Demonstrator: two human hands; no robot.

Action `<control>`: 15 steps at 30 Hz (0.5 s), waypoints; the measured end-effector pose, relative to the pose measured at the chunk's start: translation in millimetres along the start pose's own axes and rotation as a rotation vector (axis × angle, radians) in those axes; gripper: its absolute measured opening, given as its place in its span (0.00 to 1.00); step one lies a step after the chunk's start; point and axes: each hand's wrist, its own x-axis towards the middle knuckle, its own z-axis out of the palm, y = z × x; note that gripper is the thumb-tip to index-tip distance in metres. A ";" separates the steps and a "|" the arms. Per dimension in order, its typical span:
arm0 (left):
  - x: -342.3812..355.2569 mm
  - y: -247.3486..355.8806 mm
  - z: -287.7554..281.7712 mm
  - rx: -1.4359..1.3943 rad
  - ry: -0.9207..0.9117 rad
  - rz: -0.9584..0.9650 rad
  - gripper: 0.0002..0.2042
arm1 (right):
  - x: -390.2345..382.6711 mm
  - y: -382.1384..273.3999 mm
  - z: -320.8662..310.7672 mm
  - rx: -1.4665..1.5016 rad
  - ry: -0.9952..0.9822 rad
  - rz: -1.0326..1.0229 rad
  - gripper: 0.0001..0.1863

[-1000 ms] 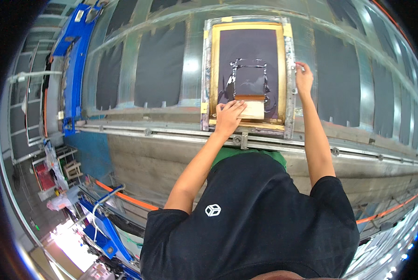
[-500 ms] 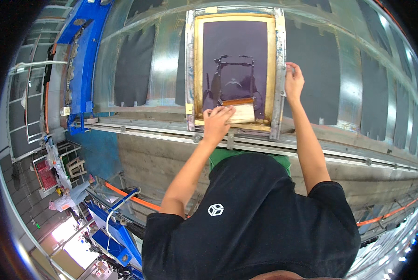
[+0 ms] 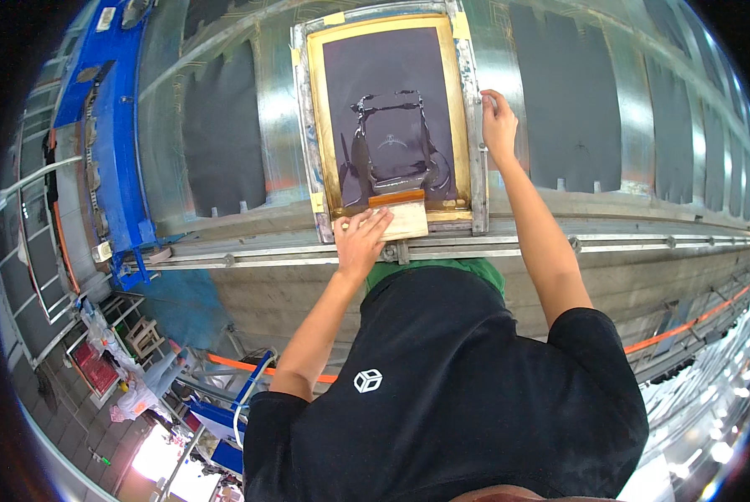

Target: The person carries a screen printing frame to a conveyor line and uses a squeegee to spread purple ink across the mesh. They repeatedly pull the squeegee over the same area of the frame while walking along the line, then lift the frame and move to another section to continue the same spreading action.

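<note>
Left grip [image 3: 360, 245] is clasping a wooden scraper [image 3: 407, 221] at the near end of the frame [image 3: 319, 109]; right grip [image 3: 499, 131] is sitting half-curled beside its right edge, hold unclear. One-handed tilting could be smearing the wet ink [image 3: 360, 157] unevenly.

Your gold-bordered rectangular screen frame [image 3: 317, 92] has slid toward nine o'clock, past one sheet spot, baring a dark grey sheet [image 3: 567, 109] at its three o'clock. Your left hand [image 3: 362, 243] has drawn the pale wooden squeegee with amber blade [image 3: 408, 222] toward six o'clock, over the near border, exposing a glossy black ink band [image 3: 396, 182].
</note>
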 end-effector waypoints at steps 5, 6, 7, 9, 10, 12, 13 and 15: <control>61.3 -23.6 -0.5 0.070 0.052 0.027 0.30 | -0.4 -22.2 -24.3 -0.414 -0.048 -0.323 0.18; 88.0 -29.5 -9.8 0.041 0.029 0.003 0.27 | 0.6 -29.4 -29.8 -0.556 -0.005 -0.510 0.20; 116.8 -35.7 -23.2 0.012 0.007 -0.024 0.24 | -4.0 -57.8 -35.6 -0.450 -0.193 -0.537 0.25; 160.3 -46.7 -38.8 0.045 0.043 -0.038 0.17 | -17.7 -102.6 -25.7 -0.361 -0.456 -0.607 0.33; 177.0 -51.8 -45.1 -0.003 0.053 -0.023 0.16 | -21.2 -118.8 -20.1 -0.429 -0.536 -0.620 0.36; 199.7 -58.5 -51.5 -0.041 0.042 -0.012 0.14 | -19.0 -117.4 6.5 -0.508 -0.571 -0.621 0.29; 197.3 -58.9 -47.0 -0.052 0.051 -0.019 0.14 | -19.7 -113.4 16.5 -0.574 -0.617 -0.592 0.26; 187.2 -56.5 -36.1 -0.075 0.071 -0.035 0.15 | -40.3 -101.0 18.4 -0.531 -0.594 -0.583 0.24</control>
